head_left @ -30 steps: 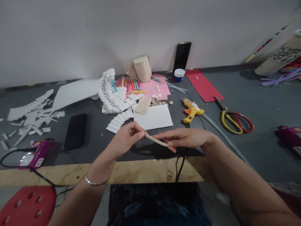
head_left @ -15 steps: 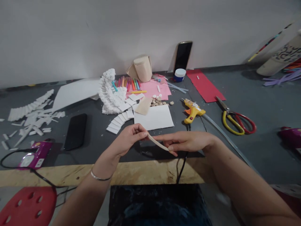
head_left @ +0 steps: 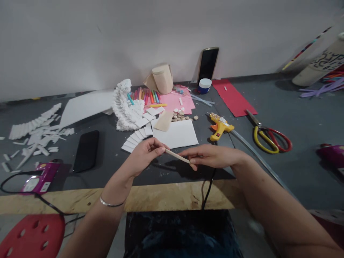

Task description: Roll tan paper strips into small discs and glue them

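A thin pale beige strip (head_left: 177, 156) stretches between my two hands above the front of the dark table; its material is hard to make out. My left hand (head_left: 148, 152) pinches its left end between thumb and fingers. At the other end, my right hand (head_left: 208, 156) closes thumb and fingers on the strip. Just beyond lies a white rectangular sheet (head_left: 177, 134) with a beige piece (head_left: 164, 120) across its upper left corner. White flat pieces (head_left: 135, 139) fan out to its left, and small brown pebble-like pieces (head_left: 180, 116) lie behind it.
A yellow glue gun (head_left: 220, 127) and scissors (head_left: 271, 138) lie to the right, near red paper (head_left: 233, 97). On the left are a black phone (head_left: 86, 150), white scraps (head_left: 40, 139) and a purple box with a cable (head_left: 43, 177). A beige roll (head_left: 163, 79) stands behind.
The strip was bowed and now looks nearly straight. My right hand has risen slightly with its end, and my left hand has shifted a little left.
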`<state>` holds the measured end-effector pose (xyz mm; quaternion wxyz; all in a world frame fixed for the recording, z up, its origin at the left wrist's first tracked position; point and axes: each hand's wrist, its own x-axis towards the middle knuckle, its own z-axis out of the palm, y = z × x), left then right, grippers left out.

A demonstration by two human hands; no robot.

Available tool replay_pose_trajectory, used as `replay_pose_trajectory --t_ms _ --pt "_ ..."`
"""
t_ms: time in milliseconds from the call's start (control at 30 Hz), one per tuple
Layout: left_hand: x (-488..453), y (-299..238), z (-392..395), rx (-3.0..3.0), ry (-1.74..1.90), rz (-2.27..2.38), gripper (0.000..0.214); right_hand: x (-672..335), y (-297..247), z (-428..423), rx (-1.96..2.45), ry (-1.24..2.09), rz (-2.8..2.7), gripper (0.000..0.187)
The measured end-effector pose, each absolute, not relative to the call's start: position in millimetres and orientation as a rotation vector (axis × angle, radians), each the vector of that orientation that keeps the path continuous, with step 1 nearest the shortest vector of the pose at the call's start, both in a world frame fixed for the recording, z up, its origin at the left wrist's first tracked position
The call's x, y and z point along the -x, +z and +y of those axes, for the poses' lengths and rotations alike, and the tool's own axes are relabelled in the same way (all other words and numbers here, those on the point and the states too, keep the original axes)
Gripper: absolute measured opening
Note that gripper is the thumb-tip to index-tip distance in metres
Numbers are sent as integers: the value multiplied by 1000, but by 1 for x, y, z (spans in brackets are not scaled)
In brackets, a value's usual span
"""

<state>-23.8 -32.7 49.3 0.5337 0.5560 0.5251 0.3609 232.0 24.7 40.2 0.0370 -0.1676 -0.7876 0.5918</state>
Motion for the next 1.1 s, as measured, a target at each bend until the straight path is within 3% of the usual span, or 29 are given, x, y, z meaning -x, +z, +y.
replay_pose_trajectory --t_ms 100,233,433,833,1100 --pt "23 50 -36 -1272 896 1209 20 -230 36 27 718 1624 -2449 23" --pt "19 47 -40 -1094 956 1164 21 -227 30 28 883 1470 -2395 19" --pt "18 50 -39 -926 990 1173 25 -218 26 23 943 1173 -2411 18" --pt "13 53 -45 -1132 984 1285 21 -211 26 18 815 1054 -2425 29" --pt "15 56 -48 -1268 922 1381 19 -211 26 18 684 579 -2521 24"
